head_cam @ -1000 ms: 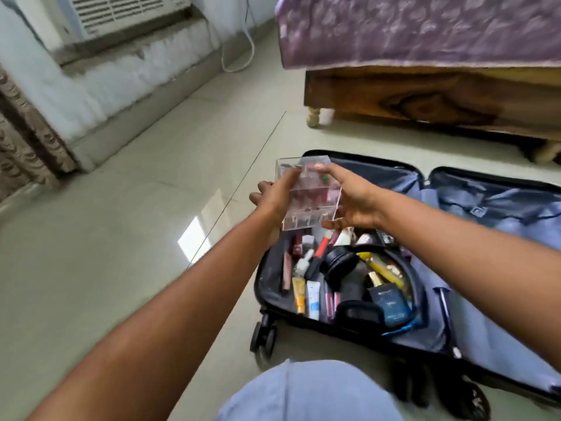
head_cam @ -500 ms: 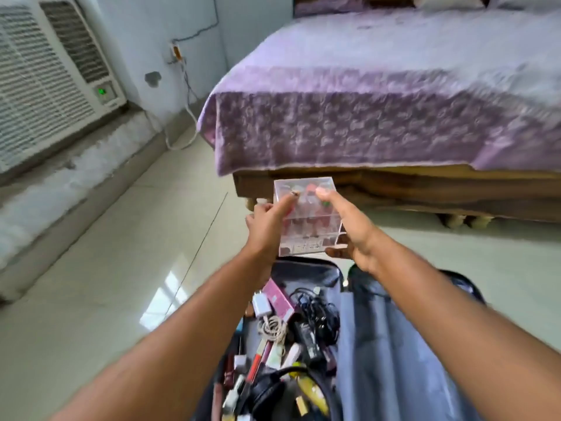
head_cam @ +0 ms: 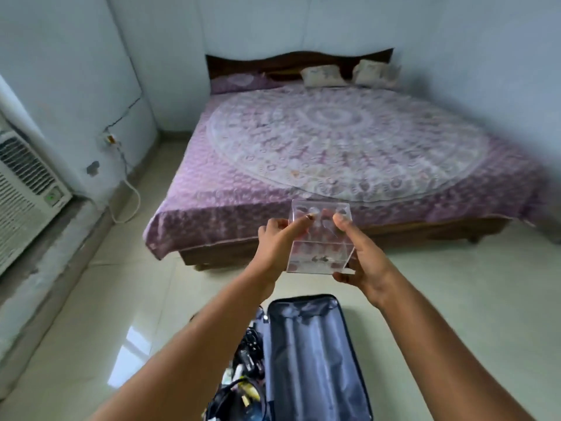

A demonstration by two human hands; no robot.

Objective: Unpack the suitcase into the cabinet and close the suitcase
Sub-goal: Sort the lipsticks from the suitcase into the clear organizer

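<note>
1. You hold the clear box (head_cam: 318, 238) with both hands, lifted well above the suitcase (head_cam: 312, 357) and in front of the near edge of the bed (head_cam: 334, 141).
2. Your left hand (head_cam: 274, 244) has its grip clamped on the left side of the box, thumb on the top face. Your right hand (head_cam: 361, 256) has its grip clamped on the right side, thumb on top and fingers under the bottom corner.
3. One second ago the box was just over the open suitcase, and the small items (head_cam: 246, 369) filled the view. Now it is higher, and only a strip of these items shows at the left of the suitcase's grey lining.
4. Your view has risen too: the whole bed with its pillows (head_cam: 323, 75) now shows, where before only its side showed.
5. I judge that the box is out of the suitcase and on the way to the cabinet. No cabinet is in view, so you probably must turn.
6. Many items remain in the suitcase, so the unpacking is far from finished.
</note>
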